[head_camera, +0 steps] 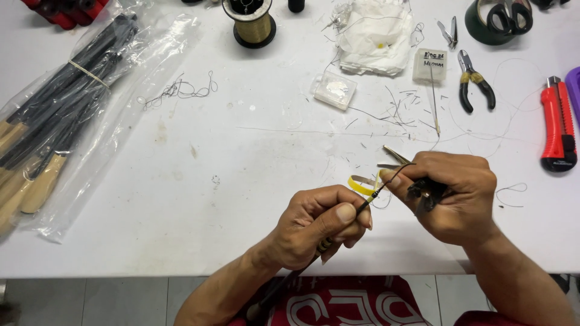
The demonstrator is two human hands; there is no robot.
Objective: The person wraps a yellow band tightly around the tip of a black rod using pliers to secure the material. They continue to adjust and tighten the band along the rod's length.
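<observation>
Nearest the lens, the left hand [314,226] is closed around a thin black rod [344,226], thumb pressed along its tip; the rod slants down toward the lap. The right hand [453,196] is curled shut, its thumb and forefinger pinching the rod's fine end, with small scissors [396,158] tucked in the same fist, blades poking out to the left. A yellow ring-shaped strip [361,185] sits between the two hands, just above the white table [241,193]. Farther back lie black-handled pliers [474,84], a red utility knife [559,124], a spool of gold thread [252,24], and a clear bag of rod blanks [60,115] at left.
</observation>
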